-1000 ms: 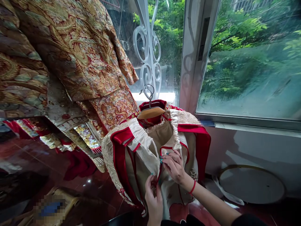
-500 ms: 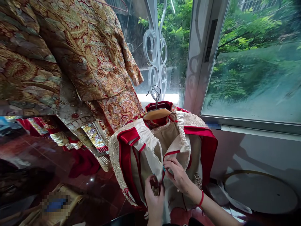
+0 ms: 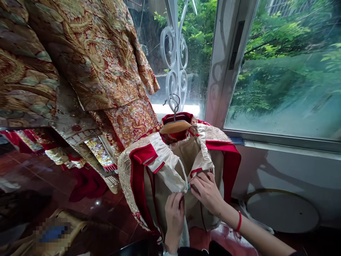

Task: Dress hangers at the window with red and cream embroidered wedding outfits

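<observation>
A cream garment with red trim [image 3: 160, 167] hangs open on a wooden hanger [image 3: 174, 126] in front of me. My left hand [image 3: 174, 213] is closed on the garment's left front edge, just below the opening. My right hand [image 3: 206, 192], with a red string at the wrist, pinches the right front edge beside it. The two hands meet at the middle of the front opening, fingertips touching the cloth. What lies between the fingertips is hidden.
Gold and red embroidered robes [image 3: 87, 53] hang close on the left. A white scrolled rack [image 3: 174, 57] stands behind the hanger before a large window [image 3: 287, 67]. A round white disc [image 3: 282, 211] leans at the wall, lower right. Red glossy floor [image 3: 106, 217] below.
Both hands have risen along the front opening and drawn its two edges closer together. The view shifted slightly.
</observation>
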`<state>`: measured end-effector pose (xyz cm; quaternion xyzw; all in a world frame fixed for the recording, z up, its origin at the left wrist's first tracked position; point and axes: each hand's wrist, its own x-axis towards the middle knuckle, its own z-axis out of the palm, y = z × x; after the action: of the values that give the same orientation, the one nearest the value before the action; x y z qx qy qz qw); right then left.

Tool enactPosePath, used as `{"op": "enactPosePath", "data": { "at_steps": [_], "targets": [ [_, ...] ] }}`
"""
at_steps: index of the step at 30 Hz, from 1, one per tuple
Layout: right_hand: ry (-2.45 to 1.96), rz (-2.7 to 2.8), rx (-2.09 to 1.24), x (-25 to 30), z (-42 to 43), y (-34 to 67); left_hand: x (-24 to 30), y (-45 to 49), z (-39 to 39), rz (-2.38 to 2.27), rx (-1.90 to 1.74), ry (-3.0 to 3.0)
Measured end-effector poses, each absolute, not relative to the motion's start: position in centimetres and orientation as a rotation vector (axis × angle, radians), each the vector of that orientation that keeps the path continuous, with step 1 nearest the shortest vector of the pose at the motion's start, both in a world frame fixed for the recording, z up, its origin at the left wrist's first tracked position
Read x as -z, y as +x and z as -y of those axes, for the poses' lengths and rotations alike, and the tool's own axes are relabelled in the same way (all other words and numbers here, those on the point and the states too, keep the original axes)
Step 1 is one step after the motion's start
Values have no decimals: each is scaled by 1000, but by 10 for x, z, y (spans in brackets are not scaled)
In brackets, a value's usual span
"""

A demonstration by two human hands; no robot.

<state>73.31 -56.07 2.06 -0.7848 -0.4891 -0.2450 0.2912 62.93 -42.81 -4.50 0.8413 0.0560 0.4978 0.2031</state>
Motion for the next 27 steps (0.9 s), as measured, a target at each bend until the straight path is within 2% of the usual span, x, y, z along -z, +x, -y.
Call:
{"op": "enactPosePath", "data": {
  "at_steps": [6, 13, 18, 21, 27],
  "targets": [
    [-1998, 1173, 341, -22, 559, 718, 43, 630, 433, -132, -1246, 2266],
    [-1948, 1181, 547, -11, 554, 703, 39, 627, 438, -293, -1044, 2167],
    [-1974, 1200, 488, -14, 553, 707, 33, 625, 443, -343, -1343, 2245],
    [-1939, 1266, 371, -19, 554, 713, 21, 628, 442, -207, -1459, 2247],
    [-1699, 1197, 78, -24, 562, 724, 0, 633, 434, -83, -1011, 2204]
  ]
}}
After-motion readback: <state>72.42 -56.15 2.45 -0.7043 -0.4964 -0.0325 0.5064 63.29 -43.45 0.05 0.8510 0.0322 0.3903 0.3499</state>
